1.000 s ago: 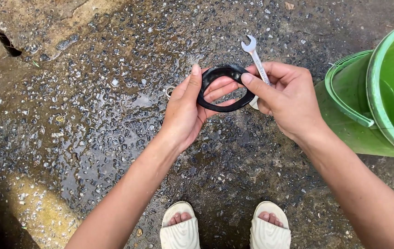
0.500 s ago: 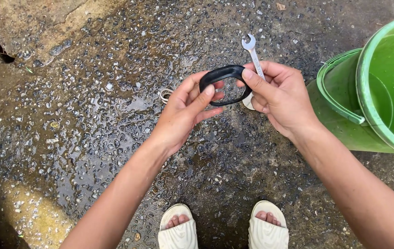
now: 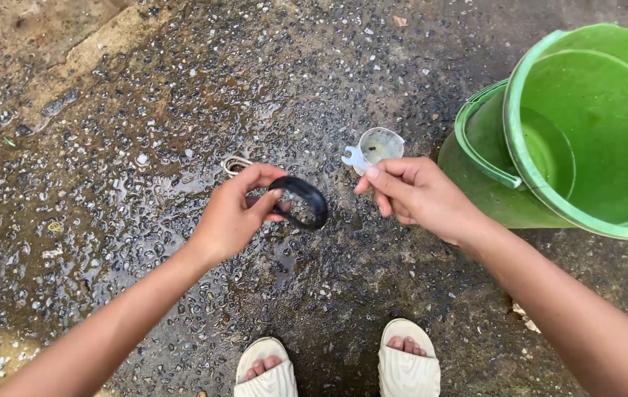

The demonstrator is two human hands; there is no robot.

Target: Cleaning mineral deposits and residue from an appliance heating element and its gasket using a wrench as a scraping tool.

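Above wet, pebbled ground, the left hand (image 3: pixel 237 213) pinches one black rubber ring (image 3: pixel 303 200) by its rim; it looks light, floppy and probably slippery. The right hand (image 3: pixel 420 197), fingers curled, grips one small spanner (image 3: pixel 356 156) with a round metal disc (image 3: pixel 382 145). Two green buckets (image 3: pixel 593 132) stand nested at right.

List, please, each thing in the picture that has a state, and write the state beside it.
left hand: closed, pinching the black rubber ring
black rubber ring: held off the ground, tilted
right hand: closed on the wrench and a round translucent piece
wrench: held, open jaw showing
round translucent piece: held up, flat face showing
green buckets: nested, tilted, open
ground: wet
sandals: worn
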